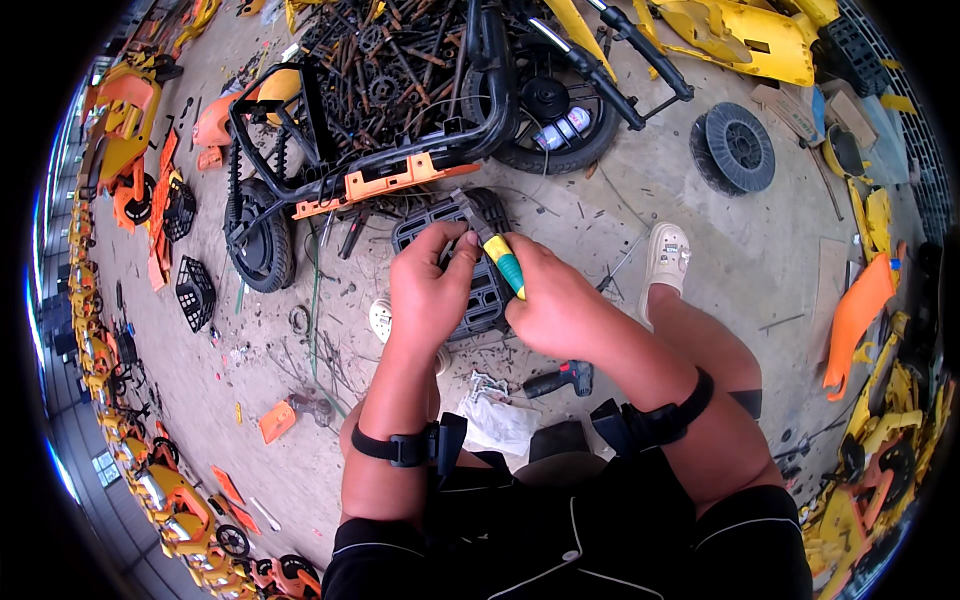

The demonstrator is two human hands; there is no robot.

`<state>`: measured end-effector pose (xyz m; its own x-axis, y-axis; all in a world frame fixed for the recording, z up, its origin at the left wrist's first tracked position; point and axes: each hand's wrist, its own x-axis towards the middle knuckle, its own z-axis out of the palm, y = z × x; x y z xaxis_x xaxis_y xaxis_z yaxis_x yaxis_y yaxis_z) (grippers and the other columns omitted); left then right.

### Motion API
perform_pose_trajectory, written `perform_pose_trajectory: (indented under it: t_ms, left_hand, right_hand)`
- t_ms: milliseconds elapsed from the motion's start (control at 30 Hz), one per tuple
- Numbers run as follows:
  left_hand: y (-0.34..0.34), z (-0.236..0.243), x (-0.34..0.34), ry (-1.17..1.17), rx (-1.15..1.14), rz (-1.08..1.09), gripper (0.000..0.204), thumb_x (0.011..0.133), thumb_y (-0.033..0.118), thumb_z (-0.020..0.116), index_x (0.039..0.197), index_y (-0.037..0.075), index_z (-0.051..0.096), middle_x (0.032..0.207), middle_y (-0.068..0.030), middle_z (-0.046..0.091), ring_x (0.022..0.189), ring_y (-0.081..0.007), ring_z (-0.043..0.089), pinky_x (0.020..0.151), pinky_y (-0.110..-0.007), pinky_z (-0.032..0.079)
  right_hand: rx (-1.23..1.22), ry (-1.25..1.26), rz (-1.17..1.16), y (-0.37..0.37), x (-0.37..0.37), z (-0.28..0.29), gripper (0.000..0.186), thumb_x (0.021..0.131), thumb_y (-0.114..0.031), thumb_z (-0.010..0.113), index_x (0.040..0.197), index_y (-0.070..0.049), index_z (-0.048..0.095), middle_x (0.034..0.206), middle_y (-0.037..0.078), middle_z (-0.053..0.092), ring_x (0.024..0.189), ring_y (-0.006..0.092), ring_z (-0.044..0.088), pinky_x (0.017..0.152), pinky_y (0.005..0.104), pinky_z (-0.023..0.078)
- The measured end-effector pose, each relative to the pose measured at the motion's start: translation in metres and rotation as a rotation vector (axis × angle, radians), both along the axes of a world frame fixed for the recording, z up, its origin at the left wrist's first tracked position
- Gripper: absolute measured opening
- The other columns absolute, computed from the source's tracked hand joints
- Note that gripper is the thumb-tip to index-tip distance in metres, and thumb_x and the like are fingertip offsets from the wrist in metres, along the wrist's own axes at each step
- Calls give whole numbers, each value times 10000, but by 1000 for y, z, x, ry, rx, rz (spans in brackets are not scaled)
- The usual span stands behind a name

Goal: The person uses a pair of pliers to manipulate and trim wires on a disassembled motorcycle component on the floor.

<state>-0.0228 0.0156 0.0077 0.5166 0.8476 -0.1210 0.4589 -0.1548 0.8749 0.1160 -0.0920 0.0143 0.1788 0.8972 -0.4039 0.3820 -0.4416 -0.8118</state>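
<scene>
My right hand (555, 300) is wrapped round the yellow-and-green grip of a hammer-like tool (503, 265). Its grey metal end points away from me, up and to the left. Close beside the tool's metal part, my left hand (430, 285) is closed, thumb and forefinger pinched together; whatever they may hold is too small to make out. Below both hands lies a black ribbed plastic crate (486, 300), partly covered by them. Just beyond the crate stands a black metal scooter frame (400, 165) with an orange strip (390, 182) along its near side.
Rusty metal parts (385, 75) are heaped inside the frame. A wheel (262, 235) stands left of it. Near my feet lie a cordless drill (560, 379) and a white plastic bag (495, 420). A grey spool (740, 148) sits at right, with yellow panels (745, 40) behind.
</scene>
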Motion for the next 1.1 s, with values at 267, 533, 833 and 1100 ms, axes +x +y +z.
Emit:
perform_pose_trajectory:
  t_ms: [267, 533, 833, 1100]
  left_hand:
    - [2, -11, -5, -117, 50, 49, 86, 964, 76, 676, 975, -4, 647, 759, -54, 651, 690, -99, 546, 642, -283, 479]
    - [5, -15, -8, -173, 30, 52, 72, 967, 63, 657, 974, 5, 615, 767, -54, 616, 727, -89, 512, 649, -277, 462]
    - [6, -9, -9, -237, 54, 36, 69, 957, 51, 658, 979, 8, 608, 766, -53, 610, 707, -92, 502, 642, -270, 458]
    - [8, 3, -12, -207, 95, -16, 77, 939, 39, 645, 984, -2, 599, 788, -116, 636, 696, -158, 587, 677, -308, 500]
  right_hand:
    - [39, 91, -35, 2, -3, 13, 711, 809, -2, 546, 1481, 7, 313, 1270, 369, 556, 1167, 514, 568, 968, 513, 469]
    - [61, 39, -62, 7, -10, 14, 580, 874, -85, 624, 1395, -18, 379, 1083, 328, 644, 1004, 515, 628, 847, 550, 500]
    - [118, -13, -74, 7, -11, 19, 521, 864, -99, 630, 1342, -48, 430, 996, 301, 665, 934, 509, 639, 789, 575, 502]
    - [145, -53, -95, 7, -17, 13, 504, 890, -102, 623, 1357, -51, 443, 948, 298, 675, 873, 504, 655, 750, 550, 513]
